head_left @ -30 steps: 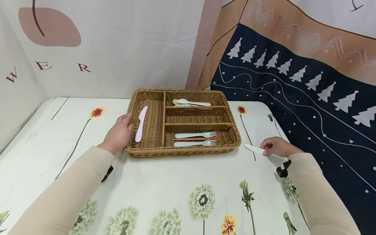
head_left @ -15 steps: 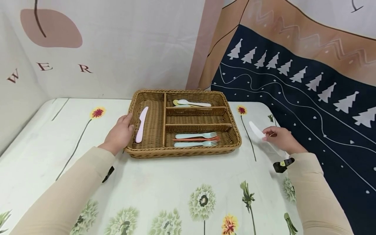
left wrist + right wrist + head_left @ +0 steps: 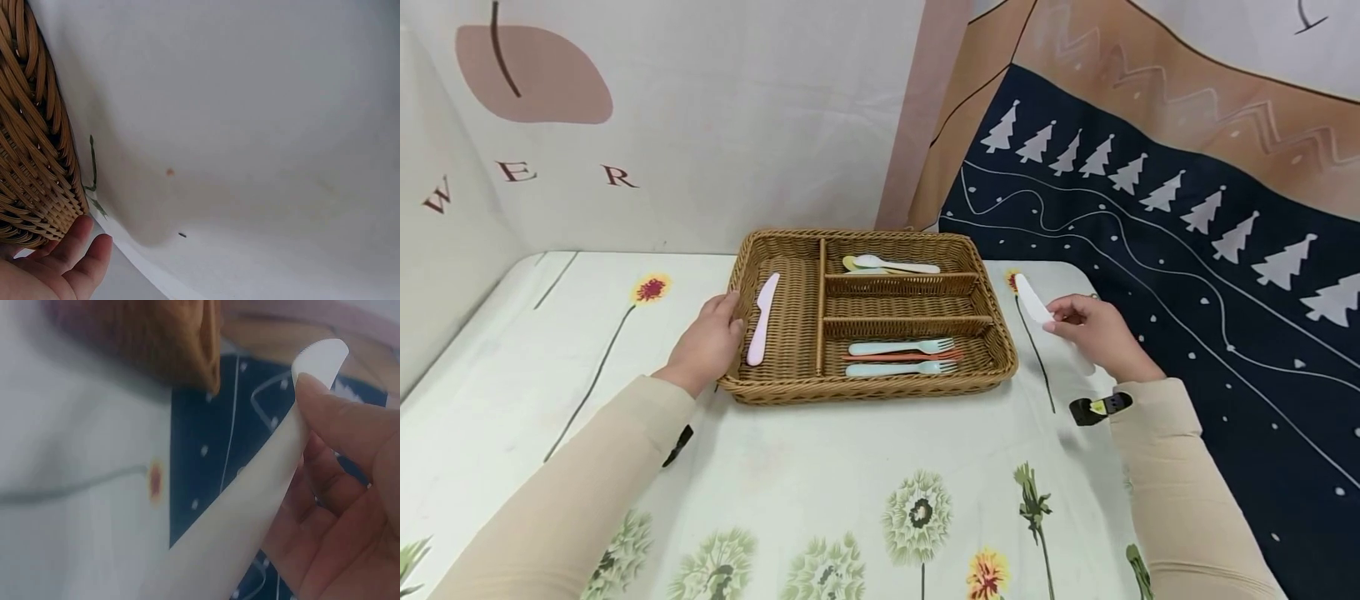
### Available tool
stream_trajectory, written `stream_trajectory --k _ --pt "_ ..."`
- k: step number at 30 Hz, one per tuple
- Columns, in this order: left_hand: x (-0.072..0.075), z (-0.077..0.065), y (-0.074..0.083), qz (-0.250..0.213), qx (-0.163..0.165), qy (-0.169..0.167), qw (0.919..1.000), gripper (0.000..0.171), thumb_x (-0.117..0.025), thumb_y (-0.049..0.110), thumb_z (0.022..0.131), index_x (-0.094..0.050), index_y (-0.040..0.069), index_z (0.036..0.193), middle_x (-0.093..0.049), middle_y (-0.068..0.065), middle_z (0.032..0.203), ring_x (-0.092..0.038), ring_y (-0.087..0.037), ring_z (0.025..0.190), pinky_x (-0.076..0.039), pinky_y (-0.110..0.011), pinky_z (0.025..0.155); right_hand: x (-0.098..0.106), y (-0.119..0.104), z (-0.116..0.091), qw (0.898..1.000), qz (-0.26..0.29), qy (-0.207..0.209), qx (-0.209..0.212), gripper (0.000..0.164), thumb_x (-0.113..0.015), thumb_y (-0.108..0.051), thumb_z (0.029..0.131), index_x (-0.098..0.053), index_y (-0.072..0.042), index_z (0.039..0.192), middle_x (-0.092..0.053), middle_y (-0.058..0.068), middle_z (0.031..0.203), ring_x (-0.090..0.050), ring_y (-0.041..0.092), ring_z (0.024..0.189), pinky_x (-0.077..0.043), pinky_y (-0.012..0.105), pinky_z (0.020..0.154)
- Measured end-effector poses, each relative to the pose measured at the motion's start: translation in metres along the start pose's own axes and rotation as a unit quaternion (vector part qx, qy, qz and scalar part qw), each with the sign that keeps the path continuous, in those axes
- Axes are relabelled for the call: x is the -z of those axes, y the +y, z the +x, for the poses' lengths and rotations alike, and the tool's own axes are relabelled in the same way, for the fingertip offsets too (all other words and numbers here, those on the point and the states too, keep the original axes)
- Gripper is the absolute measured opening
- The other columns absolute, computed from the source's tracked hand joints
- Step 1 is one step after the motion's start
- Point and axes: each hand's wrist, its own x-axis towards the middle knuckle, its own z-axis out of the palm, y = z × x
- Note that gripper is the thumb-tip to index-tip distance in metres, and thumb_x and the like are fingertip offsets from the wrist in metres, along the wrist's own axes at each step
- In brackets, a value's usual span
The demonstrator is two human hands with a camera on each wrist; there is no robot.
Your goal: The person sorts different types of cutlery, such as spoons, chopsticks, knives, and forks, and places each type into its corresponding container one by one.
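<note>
A brown wicker cutlery tray (image 3: 880, 388) with several compartments stands on the table. At its left end my left hand (image 3: 703, 337) holds the rim; in the left wrist view some fingers (image 3: 94, 265) lie along the woven wall and the thumb is hidden. To the right of the tray, my right hand (image 3: 1093, 329) pinches a white plastic knife (image 3: 1032, 298) between thumb and fingers, raised over the cloth with its blade pointing away to the left. A pink knife (image 3: 762, 325) lies in the tray's long left compartment.
Spoons (image 3: 895, 265) in white, yellow and pale green lie in the back compartment. Pale blue forks (image 3: 895, 346) and orange cutlery (image 3: 880, 357) fill part of the front one. A flowered cloth (image 3: 820, 467) covers the table; printed curtains (image 3: 760, 125) hang behind it.
My right hand has lifted the white knife off the cloth, moving away from me and then left toward the tray, with the blade turning to point farther away. The left hand stays at the rim.
</note>
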Motion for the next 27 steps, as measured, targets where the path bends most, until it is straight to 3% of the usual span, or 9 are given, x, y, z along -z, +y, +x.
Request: stream_trajectory --k 9,20,27 --pt "0.0 -0.001 0.0 -0.003 0.007 -0.003 1.0 0.056 -0.028 0.017 0.105 -0.007 -0.002 0.153 -0.013 -0.029 0.154 -0.024 -0.049 0.138 -0.026 -0.06 0.111 -0.026 -0.037 0.011 0.998 0.047 0.002 0.042 0.022 -0.068 -0.008 0.09 -0.064 0.003 0.109 -0.061 0.013 0.094 -0.056 0.018 0.083 -0.045 0.017 0.064" --pt "0.001 -0.002 0.002 -0.004 0.002 -0.004 1.0 0.056 -0.028 0.017 0.105 -0.007 -0.003 0.153 -0.013 -0.03 0.154 -0.024 -0.05 0.137 -0.025 -0.06 0.112 -0.051 -0.084 0.024 0.992 0.093 -0.023 0.076 0.019 -0.068 -0.006 0.09 -0.066 -0.001 0.108 -0.062 0.011 0.093 -0.056 0.022 0.085 -0.049 0.03 0.072" --pt "0.001 -0.002 0.001 -0.006 0.002 -0.007 1.0 0.057 -0.027 0.017 0.105 -0.005 -0.002 0.154 -0.012 -0.029 0.154 -0.023 -0.05 0.138 -0.025 -0.06 0.112 -0.066 -0.114 0.03 0.987 0.137 -0.037 0.081 0.021 -0.069 -0.006 0.089 -0.066 -0.001 0.11 -0.061 0.01 0.093 -0.056 0.02 0.084 -0.049 0.025 0.072"
